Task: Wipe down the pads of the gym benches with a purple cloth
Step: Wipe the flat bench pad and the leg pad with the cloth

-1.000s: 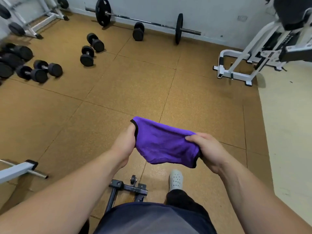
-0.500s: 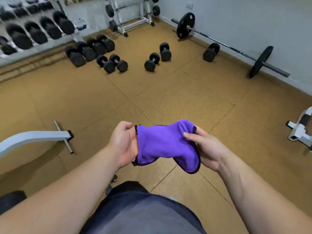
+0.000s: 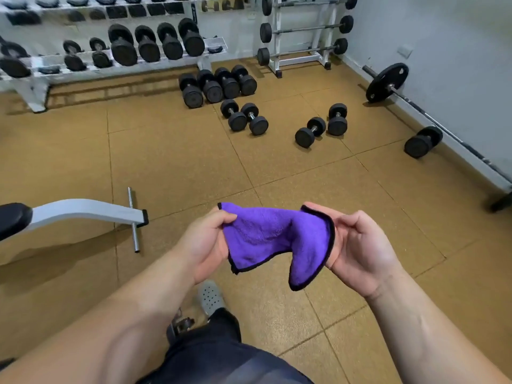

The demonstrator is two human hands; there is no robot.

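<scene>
At the left edge of the frame the bench pad (image 3: 12,218) is cut off, only its dark rounded end showing on the white frame (image 3: 83,213). Your left hand (image 3: 206,241) pinches the purple cloth (image 3: 273,236) at its upper corner, fingers closed on it. Your right hand (image 3: 357,245) cups the other edge with fingers curled, the fluffy, black-trimmed cloth sagging between them at lower centre.

Your purple cloth (image 3: 273,239), fleecy with a thin black hem, held up in the air between your two hands, stretched across its top, lower edge sagging into two drooping corners, a black bench pad (image 3: 12,220) at the far left edge.
</scene>
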